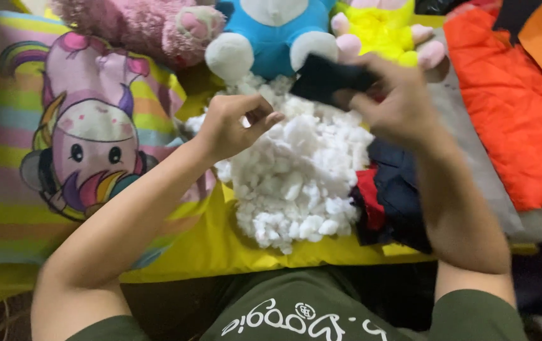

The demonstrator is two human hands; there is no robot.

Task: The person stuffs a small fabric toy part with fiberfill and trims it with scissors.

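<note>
Two hands over the stuffing pile (296, 170) mid-bed; left hand (236, 126) pinches a small white tuft; right hand (394, 104) grips the dark fabric piece (327, 79); loose wisps could scatter, or the pinch slip.

The left hand (236, 126) pinched at a heap of white fluffy stuffing (299, 183) on a yellow cloth (220, 246). The right hand (397, 104) gripped a dark navy fabric piece (324, 79) above it, near a blue-and-white plush toy (271, 38).
</note>
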